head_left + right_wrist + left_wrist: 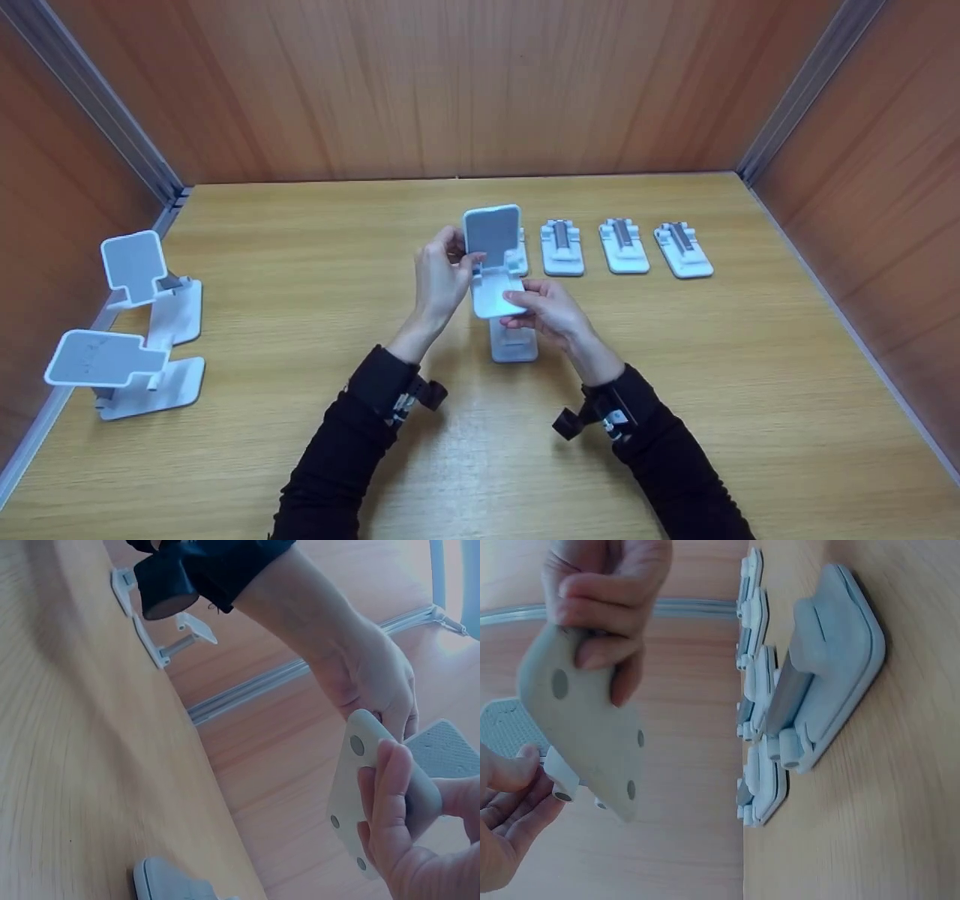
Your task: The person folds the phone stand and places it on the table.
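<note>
A white foldable phone stand (pixel 491 236) is held up off the table between both hands, its grey-padded plate unfolded above the base. My left hand (pixel 441 274) pinches it at the left, by the hinge. The lower right corner of the base is gripped by my right hand (pixel 551 311), thumb on top and fingers beneath. In the left wrist view the underside of the base (pixel 577 705) shows round grey feet. Directly below the hands lies a folded phone stand (pixel 514 343), partly hidden in the head view.
Several folded stands (pixel 624 246) lie in a row toward the back; the leftmost is partly hidden behind the held one. Two unfolded stands, a rear one (pixel 135 266) and a front one (pixel 112 360), stand at the left edge. Wooden panels (pixel 465 90) enclose the table.
</note>
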Available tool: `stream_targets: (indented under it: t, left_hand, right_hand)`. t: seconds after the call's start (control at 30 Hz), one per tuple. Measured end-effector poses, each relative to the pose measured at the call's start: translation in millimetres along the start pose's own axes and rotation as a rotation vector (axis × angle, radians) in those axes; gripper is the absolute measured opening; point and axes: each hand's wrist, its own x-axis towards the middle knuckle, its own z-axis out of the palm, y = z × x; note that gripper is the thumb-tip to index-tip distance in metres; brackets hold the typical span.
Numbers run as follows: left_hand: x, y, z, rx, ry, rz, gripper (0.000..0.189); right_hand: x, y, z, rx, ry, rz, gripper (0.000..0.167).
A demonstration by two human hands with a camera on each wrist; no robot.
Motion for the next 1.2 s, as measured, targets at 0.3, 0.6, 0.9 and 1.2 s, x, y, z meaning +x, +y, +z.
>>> stream_targets:
  t: [0.3, 0.6, 0.9, 1.2]
  left_hand:
    - [1.6, -6.8, 1.9, 0.113, 0.023, 0.150, 0.011]
    - [-1.5, 5.9, -0.5, 0.264, -0.004, 0.274, 0.032]
    - [-1.8, 22.5, -0.9, 0.282, 0.121, 0.418, 0.022]
    - [-2.9, 23.9, -1.2, 0.268, 0.220, 0.556, 0.009]
  right_hand:
    - [-4.6, -2.7, 1.4, 0.003, -0.016, 0.009, 0.034]
    - [-4.6, -2.4, 2.8, 0.011, 0.038, -0.059, 0.030]
    - [-4.5, -4.6, 3.0, -0.046, 0.072, -0.045, 0.030]
    - [-4.0, -1.8, 1.6, -0.066, 0.062, -0.055, 0.033]
